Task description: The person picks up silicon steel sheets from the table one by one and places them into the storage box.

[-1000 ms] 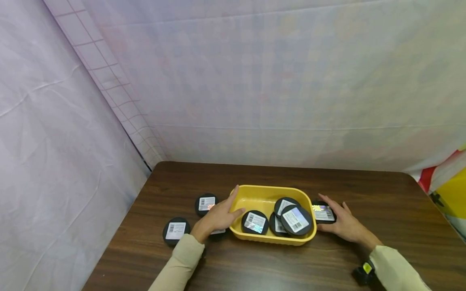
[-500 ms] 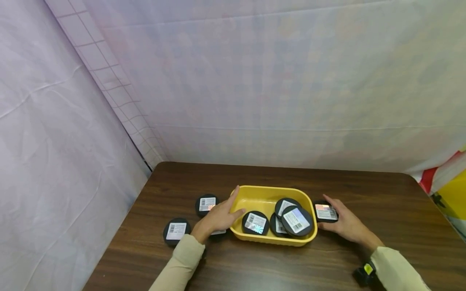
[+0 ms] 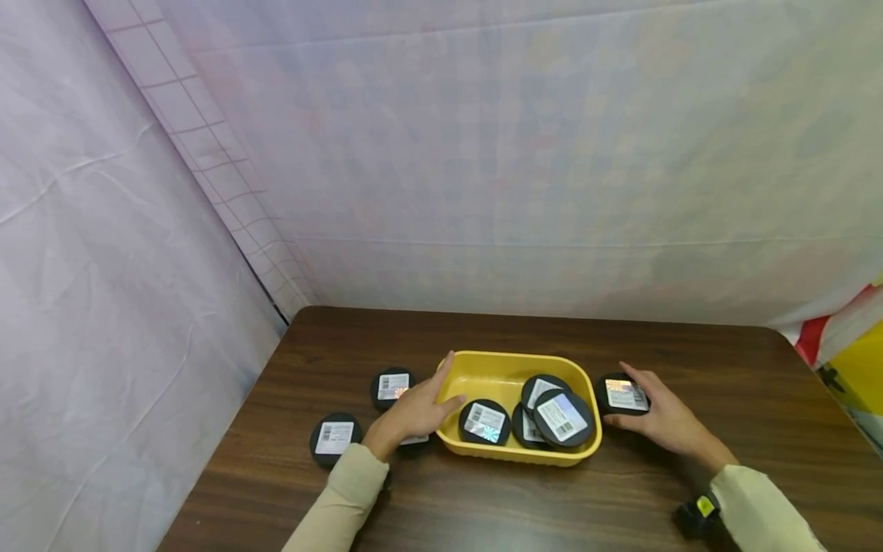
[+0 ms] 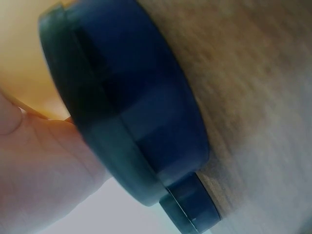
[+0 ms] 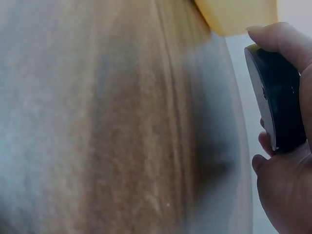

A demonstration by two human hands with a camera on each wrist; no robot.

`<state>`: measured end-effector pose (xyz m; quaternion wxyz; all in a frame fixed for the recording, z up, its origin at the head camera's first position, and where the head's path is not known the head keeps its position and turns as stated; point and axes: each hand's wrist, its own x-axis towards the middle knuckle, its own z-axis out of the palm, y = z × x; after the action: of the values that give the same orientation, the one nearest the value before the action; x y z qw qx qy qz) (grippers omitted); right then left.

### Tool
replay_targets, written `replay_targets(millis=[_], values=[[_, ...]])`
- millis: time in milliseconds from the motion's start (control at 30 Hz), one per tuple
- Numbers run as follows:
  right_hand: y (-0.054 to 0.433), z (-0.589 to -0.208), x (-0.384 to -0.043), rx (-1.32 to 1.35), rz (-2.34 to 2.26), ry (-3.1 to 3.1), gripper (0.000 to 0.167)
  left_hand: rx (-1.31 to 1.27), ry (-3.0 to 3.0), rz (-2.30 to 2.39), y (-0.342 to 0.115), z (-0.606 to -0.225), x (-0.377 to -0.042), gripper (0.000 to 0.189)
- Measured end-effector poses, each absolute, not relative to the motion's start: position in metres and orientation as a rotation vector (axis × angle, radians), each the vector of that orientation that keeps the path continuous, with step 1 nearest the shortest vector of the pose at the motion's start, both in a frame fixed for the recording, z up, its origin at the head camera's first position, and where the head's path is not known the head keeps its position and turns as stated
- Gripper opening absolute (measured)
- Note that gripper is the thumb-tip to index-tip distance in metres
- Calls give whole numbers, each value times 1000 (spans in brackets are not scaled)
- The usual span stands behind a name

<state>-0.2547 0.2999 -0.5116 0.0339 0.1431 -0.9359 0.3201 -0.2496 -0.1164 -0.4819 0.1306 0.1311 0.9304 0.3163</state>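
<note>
A yellow plastic basket (image 3: 513,454) stands mid-table with several round black lidded containers, white labels up; one (image 3: 485,422) lies at its left, the others overlap at its right, a container (image 3: 562,418) uppermost. My left hand (image 3: 411,412) rests on the basket's left rim, index finger and thumb extended, thumb reaching over the inside. Beside the basket's right end, my right hand (image 3: 665,414) grips another round black container (image 3: 623,394) between thumb and fingers. In the right wrist view that held container (image 5: 277,97) shows above the tabletop, on edge in the picture.
Left of the basket, one black container (image 3: 393,388) sits farther back and another (image 3: 334,438) nearer the left side. A third container (image 3: 415,442) is partly hidden under my left forearm. A white patterned cloth (image 3: 497,169) hangs behind the brown wooden table (image 3: 510,506).
My right hand has gripped the container beside the basket and shifted it slightly right and up in the head view. The left hand and basket have stayed put.
</note>
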Motion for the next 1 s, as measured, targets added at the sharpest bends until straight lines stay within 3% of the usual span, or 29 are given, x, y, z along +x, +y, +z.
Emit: replay_targets(millis=[1000], values=[[298, -483, -244, 497, 960, -2750, 100, 392, 2694, 934, -116, -481, -248, 78]])
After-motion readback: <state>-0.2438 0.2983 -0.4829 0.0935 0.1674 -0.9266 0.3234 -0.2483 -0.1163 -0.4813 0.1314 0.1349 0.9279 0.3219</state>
